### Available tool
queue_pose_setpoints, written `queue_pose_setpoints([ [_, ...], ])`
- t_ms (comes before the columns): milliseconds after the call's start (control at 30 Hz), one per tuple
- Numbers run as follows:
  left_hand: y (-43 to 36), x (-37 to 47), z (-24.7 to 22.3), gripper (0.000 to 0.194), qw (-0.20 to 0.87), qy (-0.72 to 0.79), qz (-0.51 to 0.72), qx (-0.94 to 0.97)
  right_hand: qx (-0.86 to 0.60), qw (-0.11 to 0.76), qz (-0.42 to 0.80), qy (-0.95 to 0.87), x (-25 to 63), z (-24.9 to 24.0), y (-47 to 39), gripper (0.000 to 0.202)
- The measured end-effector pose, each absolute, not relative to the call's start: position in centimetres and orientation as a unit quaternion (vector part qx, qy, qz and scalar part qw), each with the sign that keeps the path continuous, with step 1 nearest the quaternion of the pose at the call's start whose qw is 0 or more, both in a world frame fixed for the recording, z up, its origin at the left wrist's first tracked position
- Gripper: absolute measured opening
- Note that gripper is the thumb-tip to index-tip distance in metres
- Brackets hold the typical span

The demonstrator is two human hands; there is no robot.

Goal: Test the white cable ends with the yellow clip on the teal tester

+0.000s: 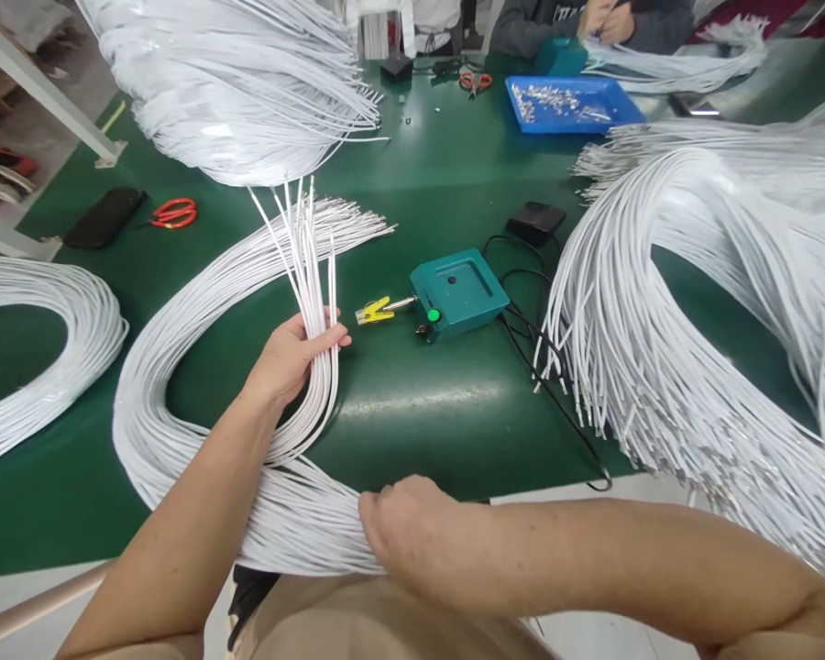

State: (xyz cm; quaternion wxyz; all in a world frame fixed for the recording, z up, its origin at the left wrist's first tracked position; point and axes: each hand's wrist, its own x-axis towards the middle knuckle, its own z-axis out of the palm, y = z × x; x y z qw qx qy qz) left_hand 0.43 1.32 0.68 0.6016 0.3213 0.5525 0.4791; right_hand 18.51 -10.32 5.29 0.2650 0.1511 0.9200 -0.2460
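Note:
My left hand [306, 353] is closed round a small bunch of white cables [305, 275], whose ends fan upward above the fingers. A large curved bundle of white cables [144, 367] lies on the green table around and beneath my left forearm. At the table's front edge, my right hand [412, 527] rests with curled fingers against the near part of that bundle; the fingertips are hidden. To the right of my left hand sits a teal device [459, 291] with a green button and a yellow clip [375, 312] at its front.
Many white cables [660, 321] spread over the right side. More bundles lie at the far left [89, 339] and at the back [226, 92]. Red-handled scissors [174, 214], a phone [105, 218], a black box [536, 222] and a blue tray [570, 104] are around. Across the table, a person's hands [609, 20] work.

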Motion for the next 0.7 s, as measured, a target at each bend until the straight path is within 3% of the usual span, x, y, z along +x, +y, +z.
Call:
queue_pose_setpoints([
  [100,1.2,0.8,0.8,0.039,0.615,0.54,0.478,0.319,0.107,0.272,-0.256,0.922,19.0,6.0,-10.1,0.028],
  [200,1.0,1.2,0.8,0.036,0.631,0.53,0.466,0.323,0.154,0.227,-0.318,0.908,19.5,6.2,-6.2,0.009],
  [267,0.9,1.4,0.8,0.036,0.638,0.525,0.455,0.333,0.268,0.063,-0.391,0.879,19.7,6.2,-2.1,0.016],
  [333,0.7,1.5,0.7,0.036,0.645,0.518,0.444,0.344,0.383,-0.041,-0.375,0.843,19.8,6.0,2.0,0.031],
  [400,0.5,1.6,0.8,0.036,0.654,0.511,0.427,0.359,0.504,-0.223,-0.42,0.721,19.5,5.4,5.1,0.028],
  [467,0.6,1.6,0.7,0.033,0.656,0.506,0.411,0.381,0.498,-0.309,-0.492,0.644,19.0,4.5,6.5,0.021],
  [533,0.7,1.5,0.6,0.029,0.648,0.497,0.422,0.393,0.461,-0.328,-0.559,0.605,18.2,3.3,6.4,0.019],
  [700,1.4,0.9,0.0,0.034,0.636,0.475,0.506,0.337,0.413,-0.264,-0.641,0.591,16.8,0.6,4.0,0.02],
])
